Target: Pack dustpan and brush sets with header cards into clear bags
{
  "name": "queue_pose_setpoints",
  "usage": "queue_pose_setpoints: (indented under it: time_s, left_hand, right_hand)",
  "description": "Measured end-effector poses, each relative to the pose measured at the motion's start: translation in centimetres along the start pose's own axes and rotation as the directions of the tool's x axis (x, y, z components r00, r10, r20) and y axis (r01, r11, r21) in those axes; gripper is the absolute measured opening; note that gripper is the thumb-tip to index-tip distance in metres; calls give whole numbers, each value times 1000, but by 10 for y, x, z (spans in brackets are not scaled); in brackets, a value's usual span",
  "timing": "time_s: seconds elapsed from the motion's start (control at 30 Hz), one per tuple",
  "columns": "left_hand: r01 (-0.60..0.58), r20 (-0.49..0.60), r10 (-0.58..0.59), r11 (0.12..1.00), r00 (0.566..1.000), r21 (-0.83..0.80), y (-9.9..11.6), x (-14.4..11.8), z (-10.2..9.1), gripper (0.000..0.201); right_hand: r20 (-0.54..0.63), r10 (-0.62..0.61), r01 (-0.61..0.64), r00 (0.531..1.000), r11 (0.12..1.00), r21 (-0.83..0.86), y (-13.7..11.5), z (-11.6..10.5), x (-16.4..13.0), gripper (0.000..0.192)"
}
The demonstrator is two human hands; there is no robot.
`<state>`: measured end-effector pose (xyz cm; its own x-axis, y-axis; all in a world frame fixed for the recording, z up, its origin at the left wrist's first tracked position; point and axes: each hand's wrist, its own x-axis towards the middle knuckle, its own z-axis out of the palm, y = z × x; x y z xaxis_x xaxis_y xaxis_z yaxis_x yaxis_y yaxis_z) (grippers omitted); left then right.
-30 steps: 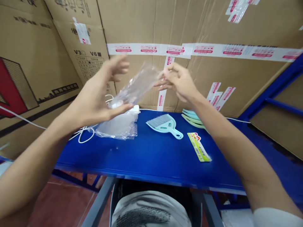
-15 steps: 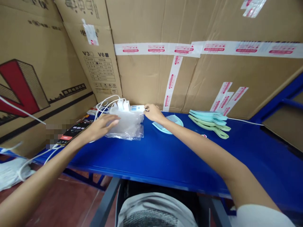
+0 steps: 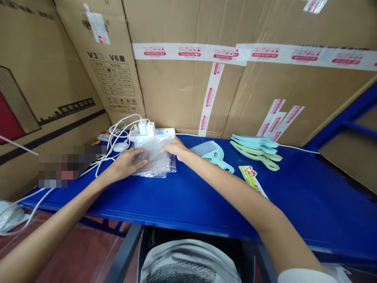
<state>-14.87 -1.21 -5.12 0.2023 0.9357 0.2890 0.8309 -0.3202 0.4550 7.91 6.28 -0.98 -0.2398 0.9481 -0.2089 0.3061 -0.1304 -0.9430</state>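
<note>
Both hands have come down from chest height to the table [image 3: 188, 196] within the last second. A second ago they held one clear plastic bag up in the air between them; now both rest on the stack of clear plastic bags [image 3: 156, 161], so the work has returned to the stack.

The left hand [image 3: 129, 163] lies flat on the near left part of the stack, fingers together and extended, pressing rather than gripping. The right hand [image 3: 175, 148] sits at the far right edge of the stack, fingers curled down onto the film; whether they pinch a layer cannot be told.

The stack lies on the blue table just in front of a white power strip [image 3: 153, 133] with chargers plugged in. The film is transparent, wrinkled and glossy, with the blue surface showing through.

Just right of the stack lies a mint-green mini dustpan with brush [image 3: 212, 152]. Farther right are a stack of dustpans [image 3: 256, 147] and a printed label card [image 3: 250, 177].
</note>
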Motion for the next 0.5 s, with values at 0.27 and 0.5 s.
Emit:
queue_pose_setpoints:
  time_s: [0.27,0.5]
  left_hand:
    - [-18,-100,20,1000,995,16,2,-11,14,50]
    - [86,-420,-160,978,893,-190,13,8,-3,109]
  right_hand:
    - [-25,-29,30,999,999,19,-13,3,9,45]
    - [-103,-258,267,961,959,91,-8,-33,-20,66]
